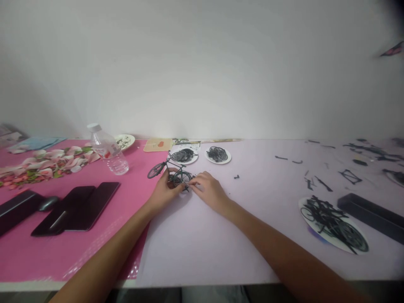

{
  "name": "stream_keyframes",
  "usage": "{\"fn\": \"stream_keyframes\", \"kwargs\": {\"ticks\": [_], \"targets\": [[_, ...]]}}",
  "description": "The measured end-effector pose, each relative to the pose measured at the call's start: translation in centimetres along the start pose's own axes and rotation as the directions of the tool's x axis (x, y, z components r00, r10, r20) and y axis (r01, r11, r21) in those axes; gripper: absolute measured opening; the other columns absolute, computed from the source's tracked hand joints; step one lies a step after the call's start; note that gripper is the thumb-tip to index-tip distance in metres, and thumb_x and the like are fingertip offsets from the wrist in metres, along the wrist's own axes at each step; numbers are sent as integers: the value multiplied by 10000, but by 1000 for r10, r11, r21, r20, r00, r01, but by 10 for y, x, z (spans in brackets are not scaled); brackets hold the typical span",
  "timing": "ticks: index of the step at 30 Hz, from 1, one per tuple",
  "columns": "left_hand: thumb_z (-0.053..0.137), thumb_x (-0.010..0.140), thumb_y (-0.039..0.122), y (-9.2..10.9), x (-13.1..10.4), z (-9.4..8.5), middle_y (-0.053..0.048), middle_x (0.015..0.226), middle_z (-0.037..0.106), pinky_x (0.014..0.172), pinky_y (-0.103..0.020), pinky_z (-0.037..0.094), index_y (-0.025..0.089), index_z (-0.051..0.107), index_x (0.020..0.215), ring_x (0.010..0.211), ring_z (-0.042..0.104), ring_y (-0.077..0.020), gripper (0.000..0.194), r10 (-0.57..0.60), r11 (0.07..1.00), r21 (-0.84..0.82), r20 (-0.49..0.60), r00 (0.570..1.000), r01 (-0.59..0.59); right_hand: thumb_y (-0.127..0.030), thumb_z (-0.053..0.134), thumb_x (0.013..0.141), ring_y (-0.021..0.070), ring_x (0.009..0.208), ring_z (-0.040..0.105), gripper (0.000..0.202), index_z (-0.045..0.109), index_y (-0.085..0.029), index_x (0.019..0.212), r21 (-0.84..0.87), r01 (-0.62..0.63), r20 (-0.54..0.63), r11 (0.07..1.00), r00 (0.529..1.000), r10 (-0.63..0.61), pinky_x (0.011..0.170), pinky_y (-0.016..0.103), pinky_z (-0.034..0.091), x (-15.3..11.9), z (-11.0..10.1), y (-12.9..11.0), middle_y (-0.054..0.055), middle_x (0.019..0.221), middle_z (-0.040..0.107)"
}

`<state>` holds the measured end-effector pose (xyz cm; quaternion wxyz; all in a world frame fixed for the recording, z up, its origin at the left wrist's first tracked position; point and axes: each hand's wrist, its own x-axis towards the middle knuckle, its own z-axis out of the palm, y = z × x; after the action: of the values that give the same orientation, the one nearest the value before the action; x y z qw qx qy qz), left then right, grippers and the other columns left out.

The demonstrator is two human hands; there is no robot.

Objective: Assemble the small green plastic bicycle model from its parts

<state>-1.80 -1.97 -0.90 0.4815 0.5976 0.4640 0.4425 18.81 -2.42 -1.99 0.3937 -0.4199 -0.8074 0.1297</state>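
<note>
A small dark model bicycle [181,166] is held above the table, one wheel pointing to the left and the other between my hands. My left hand [166,188] is closed around its lower frame and rear wheel. At the right side of that wheel, my right hand [206,187] pinches with thumb and forefinger; what lies between the fingertips is too small to make out. Just behind the bicycle stands a white plate [196,161] of dark wheel parts. Another plate [229,159] with dark parts is to its right.
A plastic bottle [110,151], flowers [47,167] and black phones [91,206] are on the pink left side. On the right lie loose black parts [323,183], a plate of small bicycles [362,249] and a dark tray [372,214]. A small piece [236,177] lies right of my hands.
</note>
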Motion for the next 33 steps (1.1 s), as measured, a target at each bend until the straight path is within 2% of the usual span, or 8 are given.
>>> {"fn": "stream_keyframes", "kwargs": {"ticks": [4,8,12,16,19,22,33], "targets": [[844,731,369,0,1,-1,-44,980,723,756,-314,584,220,491,1231,820,726,-194,630,-15,1000,-27,-11,1000,15,-202,664,952,235,982,620,88,738,-246,931,23,-16,-39,1000,999,17,847,357,506,2,-3,-3,58,949,721],[852,718,351,1,2,-1,-55,1017,731,810,-328,583,208,509,1201,884,728,-205,609,-6,999,-45,-56,998,4,-294,664,953,221,938,657,91,731,-233,960,201,-163,-100,966,978,186,753,319,512,4,-5,-7,60,971,736],[853,698,351,6,2,0,-46,983,735,784,-330,581,200,514,1178,852,726,-208,606,-28,998,-54,-95,995,23,-409,710,898,205,867,680,207,741,-206,923,424,-324,-96,846,912,398,658,278,502,7,-4,-6,60,944,765],[857,676,340,10,1,0,-39,944,732,758,-329,578,192,521,1166,812,716,-205,613,-43,998,-54,-113,993,37,-505,760,815,170,698,646,340,738,-187,934,571,-454,8,684,837,548,486,238,437,10,-4,-5,73,927,766],[861,669,337,10,1,1,-43,943,730,744,-327,577,188,530,1163,801,710,-204,613,-41,998,-51,-118,992,35,-491,801,762,166,714,657,365,728,-178,934,658,-471,61,588,812,581,461,218,427,12,-4,-6,83,936,767],[855,677,338,10,1,1,-45,930,731,732,-334,579,187,532,1167,791,711,-209,606,-42,998,-56,-108,993,36,-466,817,744,167,752,669,358,727,-170,922,702,-475,79,531,793,604,468,208,433,12,-4,-8,97,958,770],[862,669,344,4,4,-2,-52,956,724,779,-347,584,180,538,1160,848,707,-213,610,-16,998,-62,-117,993,9,-460,842,717,164,758,643,359,702,-179,891,742,-477,101,471,774,625,459,209,426,12,-3,-9,81,912,752]]}}
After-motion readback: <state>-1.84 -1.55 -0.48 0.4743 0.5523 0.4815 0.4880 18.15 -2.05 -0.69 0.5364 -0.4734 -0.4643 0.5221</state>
